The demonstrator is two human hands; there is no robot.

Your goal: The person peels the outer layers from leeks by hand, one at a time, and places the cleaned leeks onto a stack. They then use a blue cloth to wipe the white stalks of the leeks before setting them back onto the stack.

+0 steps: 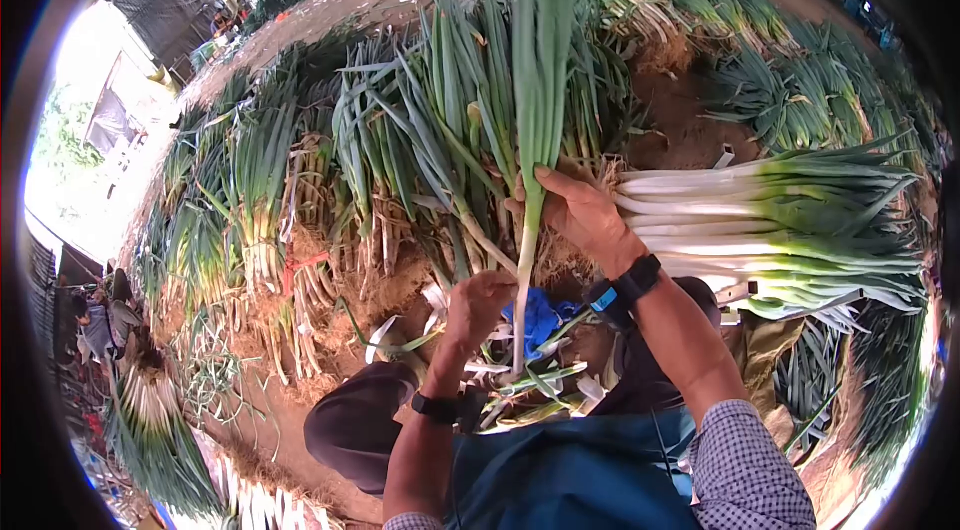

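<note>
My right hand (585, 215) is closed around a long leek (540, 120), gripping it where the white shank turns green. It stands nearly upright, leaves up and white root end down in front of my knees. Lower down, my left hand (478, 308) is closed, fingertips right beside the white shank. An outer leaf (485, 238) slants off to the upper left from those fingertips, its sheath peeling away from the leek. To the right of my right hand, a stack of cleaned leeks (770, 220) lies sideways, white ends towards me.
Leaning bundles of untrimmed leeks (265, 170) with roots fill the ground ahead and left. Peeled leaf scraps (540, 380) and a blue cloth or bag (545, 320) lie between my knees. More leek bundles (160, 440) lie at the lower left; bare soil (670, 120) shows ahead.
</note>
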